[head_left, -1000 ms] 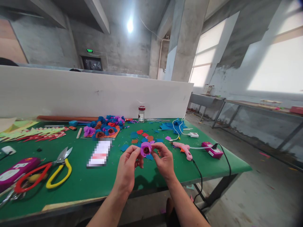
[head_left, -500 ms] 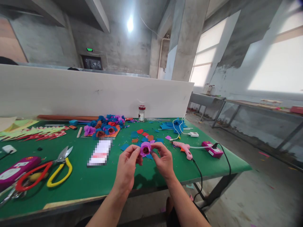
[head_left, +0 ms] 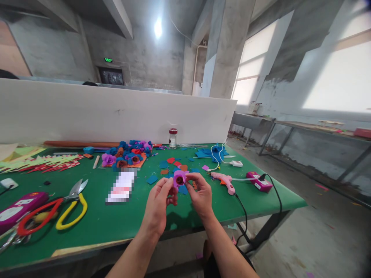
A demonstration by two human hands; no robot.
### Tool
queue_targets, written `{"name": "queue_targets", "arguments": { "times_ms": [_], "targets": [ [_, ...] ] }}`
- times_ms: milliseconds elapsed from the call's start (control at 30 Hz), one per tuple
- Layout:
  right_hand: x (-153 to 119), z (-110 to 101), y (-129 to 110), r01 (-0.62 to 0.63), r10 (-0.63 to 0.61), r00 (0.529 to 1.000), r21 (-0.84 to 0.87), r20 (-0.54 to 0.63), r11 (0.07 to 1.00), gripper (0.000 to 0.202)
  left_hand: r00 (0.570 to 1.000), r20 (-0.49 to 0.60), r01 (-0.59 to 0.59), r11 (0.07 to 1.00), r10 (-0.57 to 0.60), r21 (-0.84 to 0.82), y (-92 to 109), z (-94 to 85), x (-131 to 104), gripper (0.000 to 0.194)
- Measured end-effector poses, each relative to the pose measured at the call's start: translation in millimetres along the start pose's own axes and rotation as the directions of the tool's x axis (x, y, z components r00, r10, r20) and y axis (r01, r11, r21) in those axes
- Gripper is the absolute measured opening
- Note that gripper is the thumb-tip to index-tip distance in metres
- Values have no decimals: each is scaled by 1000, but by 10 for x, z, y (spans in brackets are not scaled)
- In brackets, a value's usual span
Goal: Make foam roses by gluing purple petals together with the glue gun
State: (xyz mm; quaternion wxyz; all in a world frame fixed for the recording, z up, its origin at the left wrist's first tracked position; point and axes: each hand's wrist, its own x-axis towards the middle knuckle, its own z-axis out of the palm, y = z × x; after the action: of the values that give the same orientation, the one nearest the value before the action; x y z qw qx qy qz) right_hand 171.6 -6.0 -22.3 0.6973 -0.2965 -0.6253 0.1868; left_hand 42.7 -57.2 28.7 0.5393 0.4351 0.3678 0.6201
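Between my two hands, above the front part of the green table, is a purple paper flower [head_left: 179,178] with a dark brown centre facing me. My left hand [head_left: 159,197] pinches its left edge between thumb and fingers. On the other side, my right hand [head_left: 199,193] grips the flower's right edge. Blue, red and brown paper pieces [head_left: 164,172] lie scattered on the table just behind the flower. A pink glue gun [head_left: 224,181] rests to the right of my right hand.
Finished paper flowers [head_left: 127,152] are heaped at the back, near a red-capped jar [head_left: 173,138]. Scissors [head_left: 74,200] with red and yellow handles lie left. A magenta power block [head_left: 259,182] with a black cable sits right. A white board [head_left: 116,112] stands behind.
The flower has tilted slightly between my hands and moved a little to the right. My left fingers have shifted slightly along its edge. The view has moved slightly.
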Motion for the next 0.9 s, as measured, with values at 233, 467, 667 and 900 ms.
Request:
{"name": "queue_targets", "arguments": {
  "times_ms": [233,467,667,900],
  "targets": [
    [-3,1,-39,-17,16,999,23,34,1000,18,999,-7,-42,997,43,57,-20,9,5,25],
    [-4,8,0,-59,58,998,56,22,997,18,999,-12,-40,999,40,23,-22,5,4,28],
    [16,40,-14,-230,230,973,305,36,924,25,992,-69,-103,993,106,50,-52,-32,64,19],
    [-19,154,-100,-424,400,901,524,165,739,38,979,16,-200,952,202,230,-114,-81,130,23]
  ]
}}
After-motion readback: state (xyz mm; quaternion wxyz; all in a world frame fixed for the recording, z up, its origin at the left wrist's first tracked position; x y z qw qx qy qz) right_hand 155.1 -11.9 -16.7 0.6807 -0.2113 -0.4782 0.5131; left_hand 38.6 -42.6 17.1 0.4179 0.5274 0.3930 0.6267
